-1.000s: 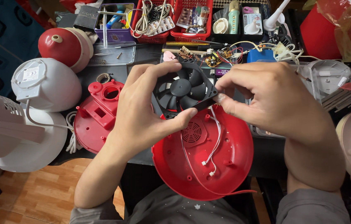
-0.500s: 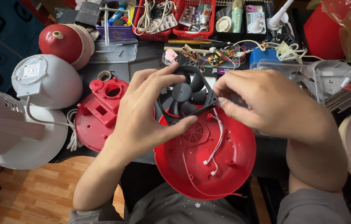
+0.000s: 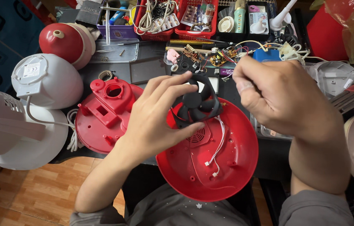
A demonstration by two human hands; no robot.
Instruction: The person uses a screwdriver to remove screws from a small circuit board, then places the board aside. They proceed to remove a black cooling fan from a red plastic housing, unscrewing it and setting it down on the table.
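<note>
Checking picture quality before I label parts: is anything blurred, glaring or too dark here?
Head view: light is soft and even; the black fan in the left hand is sharp; the right hand looks slightly soft; faint sheen on the red round shell; the picture edges bend somewhat.

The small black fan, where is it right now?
In the head view, centre: the black fan sits in the left hand, over the red round shell.

a dark workbench (image 3: 151, 69) carries red baskets (image 3: 172, 25), circuit boards (image 3: 204, 56), and red shell parts (image 3: 105, 113).
</note>
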